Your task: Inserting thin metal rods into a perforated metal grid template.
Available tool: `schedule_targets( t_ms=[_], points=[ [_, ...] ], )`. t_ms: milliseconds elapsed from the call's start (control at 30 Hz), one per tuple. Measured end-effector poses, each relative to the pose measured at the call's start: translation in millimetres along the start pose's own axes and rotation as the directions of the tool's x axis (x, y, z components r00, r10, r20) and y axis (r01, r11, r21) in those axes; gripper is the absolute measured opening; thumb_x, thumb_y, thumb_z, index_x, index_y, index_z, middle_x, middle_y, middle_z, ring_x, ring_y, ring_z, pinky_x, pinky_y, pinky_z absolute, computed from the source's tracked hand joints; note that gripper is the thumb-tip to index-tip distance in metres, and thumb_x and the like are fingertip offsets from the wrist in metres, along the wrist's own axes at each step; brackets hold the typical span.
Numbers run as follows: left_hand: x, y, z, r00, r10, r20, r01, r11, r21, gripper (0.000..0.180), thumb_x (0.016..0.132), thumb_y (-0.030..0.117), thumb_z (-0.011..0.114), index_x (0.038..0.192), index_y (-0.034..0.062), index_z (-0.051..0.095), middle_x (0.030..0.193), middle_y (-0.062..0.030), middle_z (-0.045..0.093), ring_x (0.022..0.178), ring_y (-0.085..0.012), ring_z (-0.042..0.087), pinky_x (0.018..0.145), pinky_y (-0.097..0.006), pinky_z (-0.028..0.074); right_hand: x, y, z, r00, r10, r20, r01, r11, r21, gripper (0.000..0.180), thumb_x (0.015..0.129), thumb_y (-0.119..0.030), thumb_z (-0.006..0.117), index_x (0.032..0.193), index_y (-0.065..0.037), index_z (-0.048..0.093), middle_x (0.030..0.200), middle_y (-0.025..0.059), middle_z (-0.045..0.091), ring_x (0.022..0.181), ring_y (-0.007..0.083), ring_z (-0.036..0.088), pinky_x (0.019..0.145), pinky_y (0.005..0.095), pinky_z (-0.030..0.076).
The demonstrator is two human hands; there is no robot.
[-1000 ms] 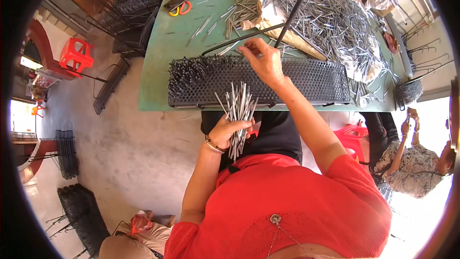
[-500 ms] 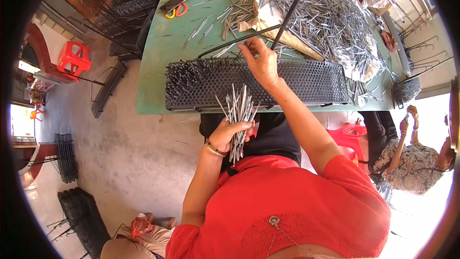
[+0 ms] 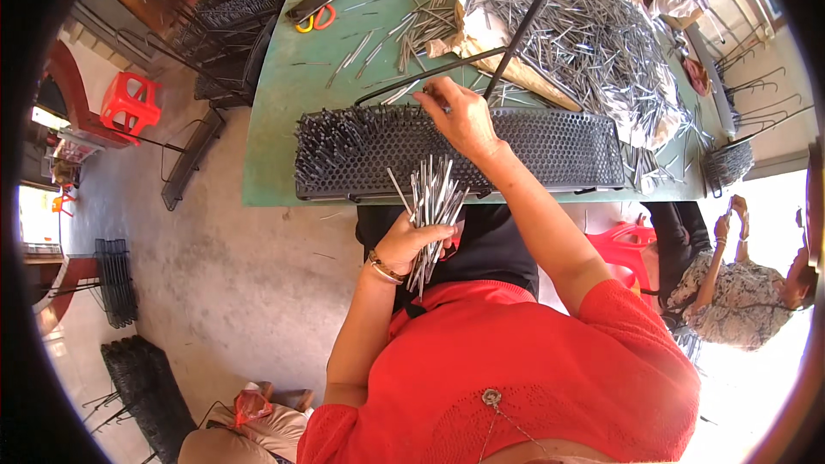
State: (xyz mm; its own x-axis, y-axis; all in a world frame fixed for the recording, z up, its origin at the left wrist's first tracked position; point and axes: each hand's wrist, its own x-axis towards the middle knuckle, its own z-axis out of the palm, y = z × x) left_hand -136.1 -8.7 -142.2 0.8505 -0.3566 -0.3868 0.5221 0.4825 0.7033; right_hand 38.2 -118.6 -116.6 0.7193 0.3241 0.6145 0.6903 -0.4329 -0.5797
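Observation:
My left hand (image 3: 411, 245) is closed around a bundle of thin metal rods (image 3: 434, 198), which fan out upward in front of the table edge. Across the front of the table lies a long black perforated metal rack (image 3: 550, 148) with rows of round holes. Dark rods (image 3: 331, 144) stand upright, packed together, in the rack's left end. Above the middle of the rack is my right hand (image 3: 468, 125), thumb and fingers pinched together near the rack's far edge. Whatever is between those fingertips is too small or hidden to make out.
A large heap of loose rods (image 3: 593, 43) lies on an opened sack at the right of the green table (image 3: 279, 120). Scissors (image 3: 318, 19) and a dark phone (image 3: 315, 3) lie far left. A black bar (image 3: 537, 4) rises behind the rack. A co-worker (image 3: 739, 292) sits at right.
My right hand has shifted slightly left and down toward the rack. The rod bundle in my left hand has dropped a little and spread differently.

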Motion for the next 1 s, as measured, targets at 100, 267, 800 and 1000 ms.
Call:
schedule_targets(
  t_ms=[100,267,800,1000],
  points=[
    [0.1,-0.8,-0.5,1.0,0.01,0.0,-0.01,1.0,0.008,0.02,0.079,0.006,0.069,0.097,0.0028,0.06,0.079,-0.0029,0.063,0.065,-0.01,0.059,0.056,-0.024,0.049,1.3,0.6,0.2,0.999,0.034,0.041,-0.034,0.999,-0.007,0.022,0.081,-0.014,0.07,0.09,0.0,0.056,0.075,0.0137,0.065,0.065,0.0254,0.066,0.056,0.032,0.051],
    [-0.7,2.1,-1.5,1.0,-0.005,0.015,0.004,1.0,0.006,0.02,0.079,0.005,0.068,0.097,0.0031,0.06,0.079,-0.0028,0.063,0.065,-0.0102,0.059,0.056,-0.024,0.049,3.4,-0.2,-1.0,0.998,-0.023,0.063,0.021,1.0,0.022,0.02,0.082,-0.015,0.069,0.089,0.0,0.058,0.076,0.0144,0.065,0.063,0.0261,0.065,0.056,0.0326,0.051],
    [0.1,0.2,-4.3,1.0,0.0,0.012,-0.001,0.999,0.052,0.023,0.078,0.005,0.069,0.099,0.004,0.06,0.079,-0.0017,0.063,0.066,-0.0093,0.059,0.058,-0.023,0.048,-5.3,5.6,1.4,0.99,0.057,0.128,-0.068,0.994,0.083,0.019,0.081,-0.012,0.068,0.095,0.001,0.062,0.081,0.0138,0.067,0.067,0.0234,0.066,0.06,0.0314,0.052],
    [1.5,-4.2,-13.8,0.999,0.02,0.043,-0.024,0.997,0.08,0.027,0.078,0.005,0.068,0.103,0.0039,0.058,0.08,-0.0014,0.063,0.066,-0.0092,0.059,0.059,-0.024,0.048,-7.7,0.3,-0.3,0.988,0.112,0.109,-0.118,0.992,0.049,0.021,0.081,-0.012,0.069,0.097,0.0,0.063,0.087,0.0125,0.066,0.064,0.0226,0.065,0.057,0.0312,0.051]
  ],
)
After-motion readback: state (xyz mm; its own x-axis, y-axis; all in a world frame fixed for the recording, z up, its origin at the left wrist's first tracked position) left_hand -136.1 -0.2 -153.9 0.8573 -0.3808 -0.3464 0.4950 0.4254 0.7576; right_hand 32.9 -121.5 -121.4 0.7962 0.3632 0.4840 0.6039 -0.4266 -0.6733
